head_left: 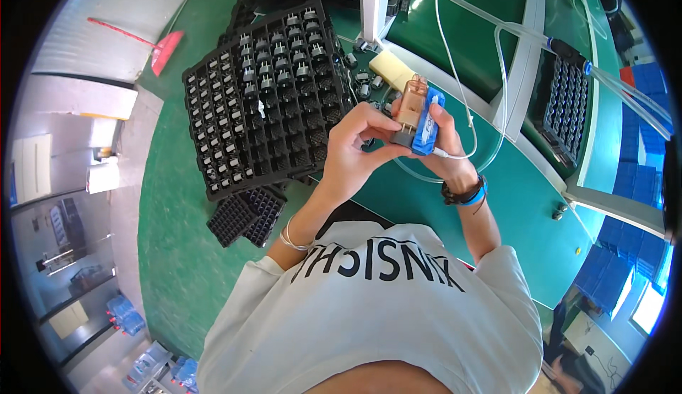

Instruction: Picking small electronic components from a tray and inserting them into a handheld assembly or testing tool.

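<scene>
In front of my chest, my right hand [450, 149] is wrapped round a blue block [429, 126] with a white cable at its lower end. A translucent amber fixture [412, 104] sits against the block's left side. My left hand [349, 154] pinches a small dark round part with metal pins [403, 137] at the fixture's lower end. Whether the pins are inside the fixture I cannot tell. Left of my hands lies a large black tray [293, 140] with rows of small pronged black-and-metal parts [282, 64]; several of its pockets near my left hand hold none.
A pale yellow block [392, 72] and loose small metal parts [364, 85] lie on the green table [490, 216] beyond my hands. White upright posts [373, 7] and hanging clear tubes [501, 74] stand near. Another black tray [563, 103] is at the right.
</scene>
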A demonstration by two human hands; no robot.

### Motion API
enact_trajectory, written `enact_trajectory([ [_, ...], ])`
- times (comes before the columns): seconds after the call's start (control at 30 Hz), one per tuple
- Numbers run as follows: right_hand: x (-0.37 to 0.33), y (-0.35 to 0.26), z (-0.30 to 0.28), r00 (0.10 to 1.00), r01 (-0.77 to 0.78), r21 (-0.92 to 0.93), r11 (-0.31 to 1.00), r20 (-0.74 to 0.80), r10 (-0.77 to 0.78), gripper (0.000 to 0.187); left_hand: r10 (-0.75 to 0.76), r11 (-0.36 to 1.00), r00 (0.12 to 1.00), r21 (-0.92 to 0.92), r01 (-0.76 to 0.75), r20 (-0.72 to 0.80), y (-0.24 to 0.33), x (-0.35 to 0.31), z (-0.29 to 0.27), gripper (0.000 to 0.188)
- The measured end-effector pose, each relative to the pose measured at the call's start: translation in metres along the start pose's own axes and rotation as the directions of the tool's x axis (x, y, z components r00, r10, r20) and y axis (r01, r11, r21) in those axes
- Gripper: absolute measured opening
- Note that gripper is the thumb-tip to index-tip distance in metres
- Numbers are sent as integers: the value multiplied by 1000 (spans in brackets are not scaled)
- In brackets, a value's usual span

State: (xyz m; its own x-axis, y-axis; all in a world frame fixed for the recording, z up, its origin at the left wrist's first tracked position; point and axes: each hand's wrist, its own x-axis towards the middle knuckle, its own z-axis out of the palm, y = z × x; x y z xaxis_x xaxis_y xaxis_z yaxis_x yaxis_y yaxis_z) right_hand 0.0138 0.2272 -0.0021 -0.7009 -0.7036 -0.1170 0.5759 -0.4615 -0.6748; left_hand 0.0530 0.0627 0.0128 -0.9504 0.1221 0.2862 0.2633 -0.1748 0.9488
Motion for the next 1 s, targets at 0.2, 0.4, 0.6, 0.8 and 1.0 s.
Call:
enact_trajectory([
  [0.2,21,-8,-57,806,278,-580,766,-293,-515,37,51,966,975,259,7,-218,7,2,-4,43],
  [0.4,52,-17,-72,780,43,-997,63,-6,-626,29,-83,976,963,172,130,-257,-2,-15,-22,26],
  [0.6,57,-8,-69,798,-77,-996,-52,-30,-602,42,-99,976,950,155,150,-297,2,-21,-27,20],
  [0.8,54,-14,-80,759,146,-972,-186,231,-608,56,-119,981,948,109,158,-295,-1,-22,-28,17],
  [1.0,50,-4,-97,762,135,-965,-225,246,-599,60,-141,982,952,85,170,-272,-6,-24,-28,14],
])
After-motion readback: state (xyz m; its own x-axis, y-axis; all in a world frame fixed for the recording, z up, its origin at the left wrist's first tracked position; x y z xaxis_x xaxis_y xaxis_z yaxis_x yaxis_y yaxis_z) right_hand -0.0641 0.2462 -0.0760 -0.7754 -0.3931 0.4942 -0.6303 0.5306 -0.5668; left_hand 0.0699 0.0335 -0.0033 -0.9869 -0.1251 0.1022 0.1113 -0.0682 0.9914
